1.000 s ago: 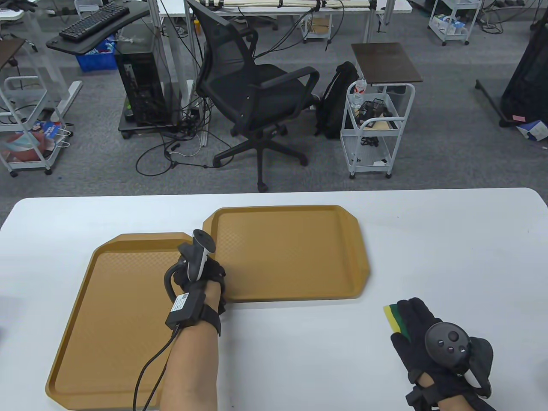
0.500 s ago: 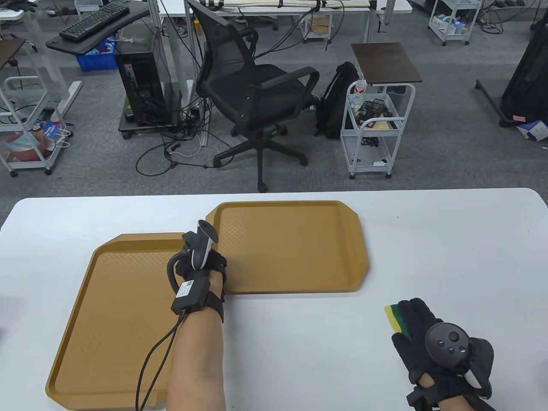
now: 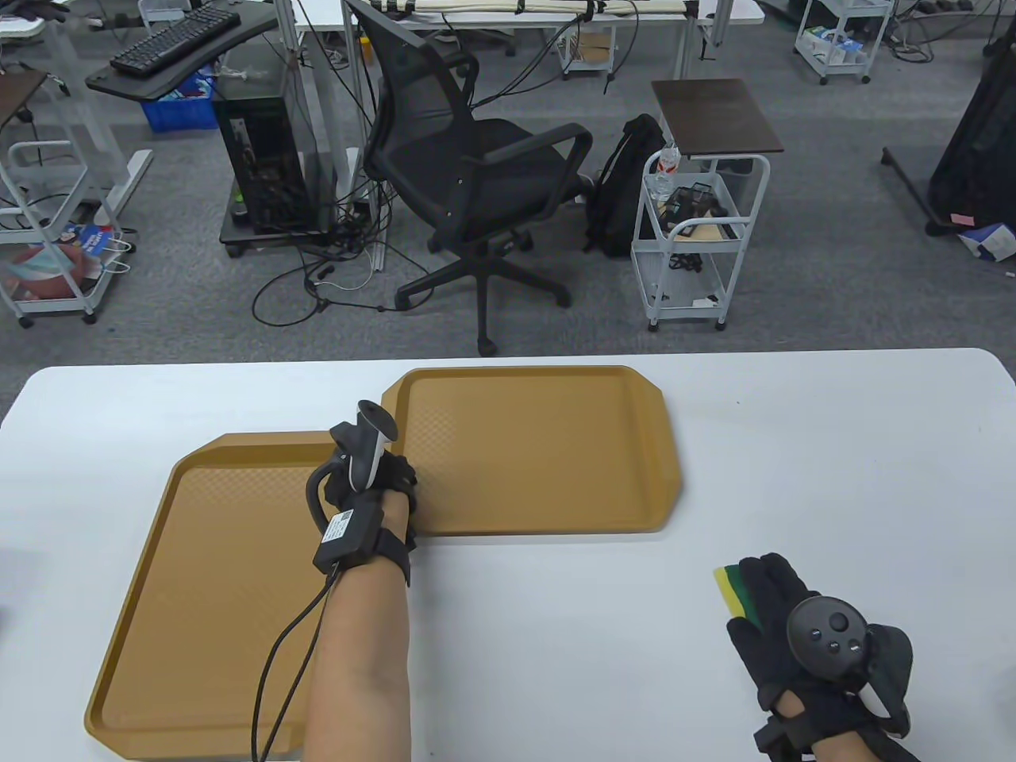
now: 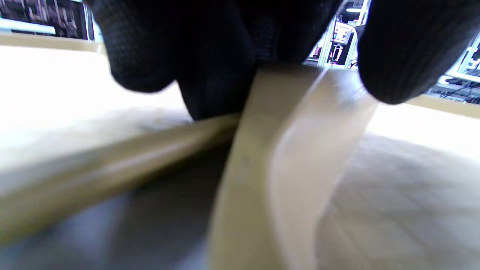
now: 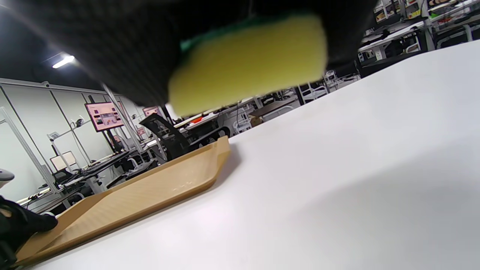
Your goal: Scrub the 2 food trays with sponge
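Two tan food trays lie on the white table. The large left tray sits near me. The right tray lies farther back, and its near-left corner overlaps the left tray's far-right corner. My left hand grips that corner's rim; the left wrist view shows gloved fingers curled over the right tray's rim. My right hand rests on the table at the near right and holds a yellow and green sponge, seen close up as the sponge with the right tray beyond it.
The table's far edge runs just behind the right tray. Past it stand a black office chair and a white cart on the floor. Bare table lies between the right tray and the right edge.
My left hand has slid the right tray a little away from me, toward the far edge. The right hand and sponge have stayed in place.
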`<action>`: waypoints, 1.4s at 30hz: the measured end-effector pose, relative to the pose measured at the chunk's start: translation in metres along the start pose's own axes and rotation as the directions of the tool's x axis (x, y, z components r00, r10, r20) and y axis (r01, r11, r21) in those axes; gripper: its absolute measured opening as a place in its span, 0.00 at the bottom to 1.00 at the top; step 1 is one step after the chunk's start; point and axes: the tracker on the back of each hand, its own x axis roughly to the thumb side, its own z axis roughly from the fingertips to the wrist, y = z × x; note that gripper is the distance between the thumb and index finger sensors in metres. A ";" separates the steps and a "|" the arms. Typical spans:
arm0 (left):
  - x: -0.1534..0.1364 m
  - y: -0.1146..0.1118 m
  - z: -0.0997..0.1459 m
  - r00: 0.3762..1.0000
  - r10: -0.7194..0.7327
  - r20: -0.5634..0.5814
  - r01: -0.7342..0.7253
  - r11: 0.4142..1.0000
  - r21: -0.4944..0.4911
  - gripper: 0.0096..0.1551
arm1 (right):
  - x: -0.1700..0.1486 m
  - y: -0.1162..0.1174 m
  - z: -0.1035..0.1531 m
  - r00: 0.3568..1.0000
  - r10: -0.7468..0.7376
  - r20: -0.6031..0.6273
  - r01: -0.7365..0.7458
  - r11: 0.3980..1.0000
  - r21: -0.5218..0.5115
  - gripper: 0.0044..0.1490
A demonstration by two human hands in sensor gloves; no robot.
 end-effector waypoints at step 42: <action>-0.252 0.038 -0.049 0.886 -0.242 -0.396 0.223 0.970 -0.095 0.32 | 0.008 0.008 -0.001 0.995 0.097 0.012 -0.097 0.995 0.007 0.44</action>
